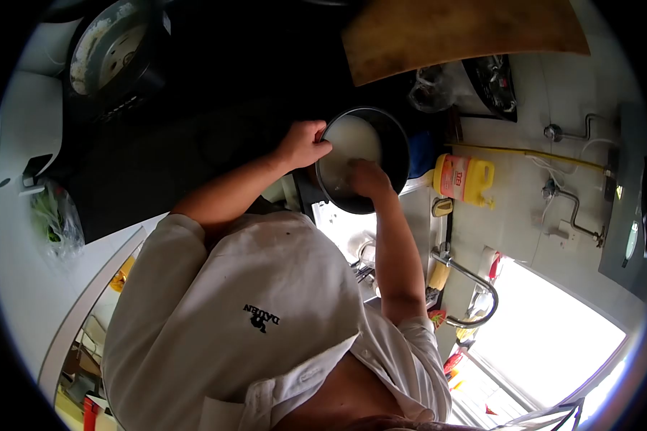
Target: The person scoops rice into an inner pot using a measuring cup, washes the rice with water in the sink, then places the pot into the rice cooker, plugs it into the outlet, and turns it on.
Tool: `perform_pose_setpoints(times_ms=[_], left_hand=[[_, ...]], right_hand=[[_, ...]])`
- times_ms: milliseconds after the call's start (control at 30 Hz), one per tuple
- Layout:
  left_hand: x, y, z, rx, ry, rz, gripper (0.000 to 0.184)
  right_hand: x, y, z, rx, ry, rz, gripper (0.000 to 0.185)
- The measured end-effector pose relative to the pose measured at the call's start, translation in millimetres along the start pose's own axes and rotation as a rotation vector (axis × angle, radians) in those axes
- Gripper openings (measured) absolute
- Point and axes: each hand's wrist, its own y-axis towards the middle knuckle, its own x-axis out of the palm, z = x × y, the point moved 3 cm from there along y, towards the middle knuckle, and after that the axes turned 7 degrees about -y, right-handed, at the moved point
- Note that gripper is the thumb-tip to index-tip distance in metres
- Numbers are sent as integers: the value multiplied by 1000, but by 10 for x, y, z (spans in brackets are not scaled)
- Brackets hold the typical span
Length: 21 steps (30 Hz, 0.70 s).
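A dark round pot point(399, 147) with cloudy white contents point(354, 136) is tilted toward me at the counter's edge beside the sink. My left hand point(303, 145) grips its rim on the left side, with the thumb and fingers closed over the edge. My right hand point(370, 178) reaches inside the pot, its fingers down in the milky contents. Those fingertips are hidden, so I cannot make out whether they hold anything.
A yellow jug point(474, 179) with a pink label stands right of the pot. A curved faucet point(492, 298) is near my right arm. Behind are a wooden board point(467, 32) and a dark basket-like container point(111, 54). A plastic bag of greens point(54, 219) lies left.
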Motion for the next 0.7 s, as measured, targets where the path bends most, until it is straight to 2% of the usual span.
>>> perform_pose_setpoints(times_ms=[67,133,200,333,500,567,700], left_hand=[[-3,-17,-2,-10,-11,11,21],[3,-8,-12,-15,-32,2,21],[10,-8,-16,-8,-33,0,21],[10,-11,-1,31,-51,17,23],[2,-6,9,27,-26,11,23],[2,-5,6,15,-28,6,23],[4,-4,-10,17,-26,4,23]], right_hand=[[97,-55,237,-102,-70,143,37],[100,-146,308,-93,32,203,37],[-297,-306,42,17,300,187,39],[-159,-191,61,167,648,42,44],[-177,-190,-15,215,648,83,43],[-119,-161,21,147,643,121,39],[-118,-126,54,131,628,49,31]])
